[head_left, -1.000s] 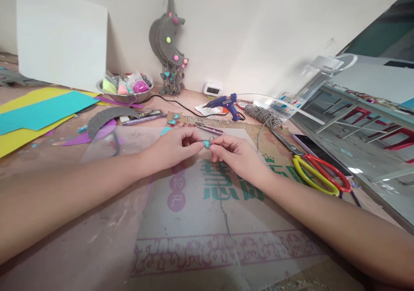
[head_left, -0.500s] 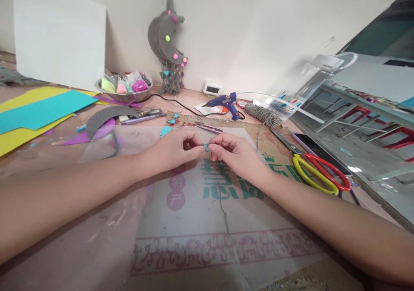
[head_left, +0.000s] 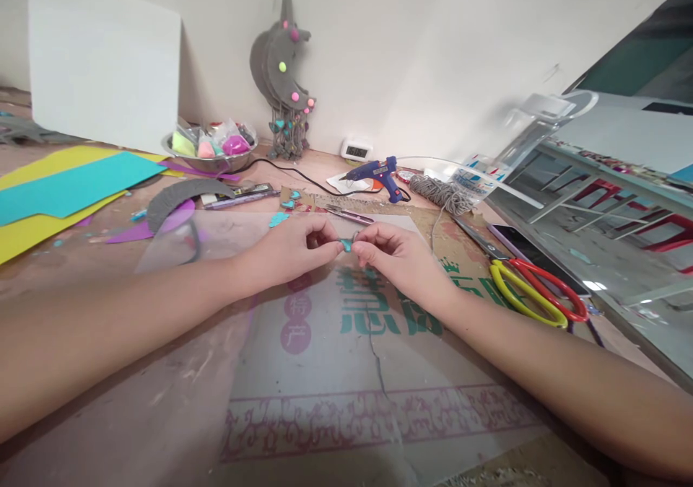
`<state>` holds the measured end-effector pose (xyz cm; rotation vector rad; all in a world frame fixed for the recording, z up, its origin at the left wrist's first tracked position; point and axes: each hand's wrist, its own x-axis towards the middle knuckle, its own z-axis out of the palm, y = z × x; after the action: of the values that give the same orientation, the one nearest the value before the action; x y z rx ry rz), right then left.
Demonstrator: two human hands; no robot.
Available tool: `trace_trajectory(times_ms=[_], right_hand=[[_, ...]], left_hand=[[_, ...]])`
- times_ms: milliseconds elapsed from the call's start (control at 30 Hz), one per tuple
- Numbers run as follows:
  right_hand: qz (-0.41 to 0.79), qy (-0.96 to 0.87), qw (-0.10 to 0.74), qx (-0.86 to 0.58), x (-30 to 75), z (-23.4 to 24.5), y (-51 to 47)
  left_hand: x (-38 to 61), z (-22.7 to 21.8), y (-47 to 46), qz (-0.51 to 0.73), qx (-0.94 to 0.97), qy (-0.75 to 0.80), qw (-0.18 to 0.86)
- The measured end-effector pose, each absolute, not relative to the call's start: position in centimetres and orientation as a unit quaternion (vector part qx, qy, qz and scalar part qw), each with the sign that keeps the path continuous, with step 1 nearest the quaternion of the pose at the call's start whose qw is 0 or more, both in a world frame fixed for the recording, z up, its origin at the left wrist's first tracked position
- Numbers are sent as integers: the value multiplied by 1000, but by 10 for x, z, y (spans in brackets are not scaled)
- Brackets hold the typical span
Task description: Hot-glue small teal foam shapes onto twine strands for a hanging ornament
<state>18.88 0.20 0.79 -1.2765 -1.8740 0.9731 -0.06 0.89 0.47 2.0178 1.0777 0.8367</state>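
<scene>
My left hand [head_left: 295, 249] and my right hand [head_left: 393, 252] meet fingertip to fingertip over a clear plastic sheet [head_left: 325, 371]. Between them they pinch a small teal felt piece [head_left: 346, 244]. Both hands are closed in a pinch, the left on the piece's left side, the right on its right side. A thin grey string seems to run from the right fingers, though I cannot tell for sure. Both forearms rest low over the table.
Red and yellow scissors [head_left: 533, 292] and a phone [head_left: 533, 256] lie to the right. Behind stand a blue glue gun [head_left: 379, 173], grey twine [head_left: 441, 192], a metal bowl [head_left: 208, 156] of coloured bags, a grey felt moon [head_left: 281, 68]. Teal and yellow sheets [head_left: 59, 191] lie left.
Almost nothing differs; the hands stay pinched on the teal piece, with only slight finger shifts and a small camera wobble.
</scene>
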Motion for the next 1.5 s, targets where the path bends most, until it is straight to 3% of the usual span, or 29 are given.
trace_trajectory(times_ms=[567,733,1233,1500], right_hand=[[363,-725,348,-471,191,6,2],[333,-754,318,-469,192,8,2],[393,-719,315,-479,186,6,1],[366,-730,327,-476,193,7,2]], left_hand=[[-2,2,14,325,769,428,345],[-2,0,14,318,779,423,337],[-3,1,11,318,796,410,313],[-2,1,13,321,781,428,323]])
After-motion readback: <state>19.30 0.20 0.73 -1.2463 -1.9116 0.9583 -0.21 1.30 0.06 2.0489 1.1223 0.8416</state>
